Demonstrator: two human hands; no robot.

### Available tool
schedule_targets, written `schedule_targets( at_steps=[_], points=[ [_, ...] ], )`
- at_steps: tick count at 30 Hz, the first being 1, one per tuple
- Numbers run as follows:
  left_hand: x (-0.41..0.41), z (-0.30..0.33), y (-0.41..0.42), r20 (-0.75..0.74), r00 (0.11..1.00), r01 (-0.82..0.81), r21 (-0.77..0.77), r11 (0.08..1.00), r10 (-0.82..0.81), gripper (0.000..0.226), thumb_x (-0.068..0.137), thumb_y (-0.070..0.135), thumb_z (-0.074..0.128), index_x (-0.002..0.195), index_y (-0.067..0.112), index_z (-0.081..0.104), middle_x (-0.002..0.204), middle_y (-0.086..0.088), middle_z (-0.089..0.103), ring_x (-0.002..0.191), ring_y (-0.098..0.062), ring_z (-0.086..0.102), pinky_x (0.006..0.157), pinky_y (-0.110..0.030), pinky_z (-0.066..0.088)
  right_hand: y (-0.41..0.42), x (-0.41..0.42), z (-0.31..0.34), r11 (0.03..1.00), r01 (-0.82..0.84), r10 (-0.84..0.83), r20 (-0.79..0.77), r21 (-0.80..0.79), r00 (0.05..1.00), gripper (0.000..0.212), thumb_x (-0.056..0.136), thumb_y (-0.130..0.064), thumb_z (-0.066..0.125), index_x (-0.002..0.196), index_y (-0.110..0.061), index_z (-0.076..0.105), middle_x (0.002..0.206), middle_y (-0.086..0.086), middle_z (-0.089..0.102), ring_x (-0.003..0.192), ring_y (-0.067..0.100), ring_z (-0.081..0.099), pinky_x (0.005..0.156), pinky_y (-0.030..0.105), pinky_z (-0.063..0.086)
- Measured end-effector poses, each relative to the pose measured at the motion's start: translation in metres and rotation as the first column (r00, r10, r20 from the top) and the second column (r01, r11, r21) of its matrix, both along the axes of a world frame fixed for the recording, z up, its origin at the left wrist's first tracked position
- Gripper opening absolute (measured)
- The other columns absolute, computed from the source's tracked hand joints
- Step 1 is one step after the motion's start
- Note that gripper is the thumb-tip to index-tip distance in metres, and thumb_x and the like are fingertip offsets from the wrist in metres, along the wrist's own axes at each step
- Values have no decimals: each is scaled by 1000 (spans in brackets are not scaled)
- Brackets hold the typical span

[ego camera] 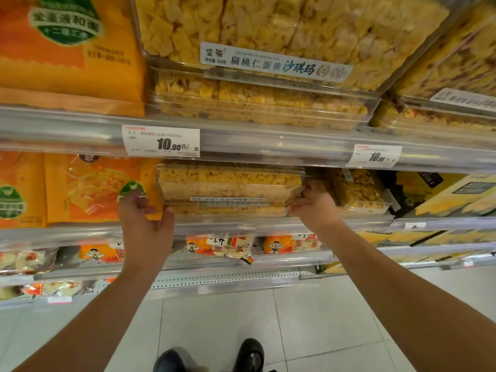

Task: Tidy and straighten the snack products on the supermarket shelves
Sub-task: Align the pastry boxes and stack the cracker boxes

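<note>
Both hands reach up to the middle shelf and bracket a clear box (230, 187) of yellow snack. Left hand (146, 224) has its fingers spread, fingertips at the box's lower left corner, thumb (131, 196) raised against an orange bag (94, 189) just to its left. Right hand (314, 208) is curled around the box's right end, fingers pressed to its side wall; whether it truly grips cannot be told.

Between the hands, the box is a shallow transparent plastic tub with a lid, packed with pale golden, flaky squares, and a thin white label strip runs along its front edge. It sits atop a second, similar box (228, 210), so two are stacked there. Just right of the right hand stands another clear box (359, 191) of darker yellow snack.

Above the hands, two white price tags hang on the shelf rail: one (161, 140) reading 10.90, another (374, 156) further right. Higher still, two more boxes are stacked, the top one (281, 30) tilted forward with a blue-lettered label. Left of the left hand, two orange bags show on the middle shelf.

Below the hands, small packs (230, 245) with a cartoon figure lie on a lower shelf, three visible. Two black shoes (249, 354) stand on pale floor tiles (308, 318).
</note>
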State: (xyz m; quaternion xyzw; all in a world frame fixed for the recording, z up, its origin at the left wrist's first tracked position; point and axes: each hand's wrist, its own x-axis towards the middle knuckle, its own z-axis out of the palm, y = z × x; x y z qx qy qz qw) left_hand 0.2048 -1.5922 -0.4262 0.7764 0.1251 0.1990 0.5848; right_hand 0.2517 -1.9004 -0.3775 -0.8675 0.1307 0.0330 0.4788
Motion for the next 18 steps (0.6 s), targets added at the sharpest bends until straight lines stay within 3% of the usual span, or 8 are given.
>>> schedule_targets(
  at_steps=[2, 4, 7, 9, 12, 14, 18],
  points=[
    [-17, -10, -19, -44, 999, 13, -28, 1000, -14, 37, 85, -2, 63, 110, 19, 44, 96, -6, 54, 79, 4, 56, 58, -17, 51, -4, -11, 0, 999, 27, -28, 12, 38, 1000, 50, 80, 0, 71, 119, -23, 49, 106, -10, 66, 97, 5, 65, 76, 21, 54],
    [-29, -18, -39, -149, 971, 190, -5, 982, -188, 24, 88, 0, 61, 98, 21, 54, 84, 4, 61, 73, 6, 57, 61, -8, 45, -11, -26, -1, 996, 77, -78, 16, 48, 997, 46, 84, -5, 68, 120, -26, 49, 107, -16, 62, 94, 0, 64, 69, 14, 50],
    [-35, -20, -71, -253, 862, 457, 12, 890, -439, 18, 91, 10, 60, 88, 27, 61, 78, 7, 65, 71, 5, 58, 61, -6, 41, -30, -54, -7, 976, 187, -184, -42, 108, 982, 45, 88, -7, 64, 127, -25, 50, 119, -9, 60, 99, 14, 65, 70, 26, 56],
    [-34, -16, -92, -257, 810, 550, 24, 835, -526, 15, 92, 13, 60, 84, 26, 64, 72, 8, 64, 66, 5, 57, 58, -7, 41, -49, -71, -12, 942, 265, -251, -91, 208, 964, 45, 87, -2, 65, 124, -24, 51, 119, -2, 61, 99, 17, 65, 76, 31, 58],
    [-33, -10, -124, -268, 779, 603, 71, 795, -567, 16, 93, 16, 61, 82, 27, 63, 73, 8, 66, 69, 2, 58, 59, -10, 41, -82, -87, -13, 879, 349, -313, -158, 325, 936, 42, 89, -4, 65, 127, -17, 50, 112, 5, 64, 94, 21, 68, 72, 31, 59],
    [-28, -8, -143, -296, 759, 620, 59, 783, -579, 16, 93, 18, 61, 83, 30, 64, 77, 6, 67, 72, -5, 60, 66, -21, 46, -105, -86, -12, 830, 392, -336, -205, 396, 919, 49, 89, -8, 68, 133, -14, 46, 111, 12, 64, 93, 26, 70, 71, 34, 59],
    [-17, -3, -189, -341, 760, 593, 17, 805, -553, 15, 94, 21, 59, 84, 30, 66, 79, 7, 68, 77, -13, 63, 69, -30, 49, -149, -65, -5, 598, 462, -323, -331, 654, 887, 61, 85, -27, 72, 137, -20, 40, 121, 21, 59, 87, 28, 73, 65, 39, 59]
  ],
)
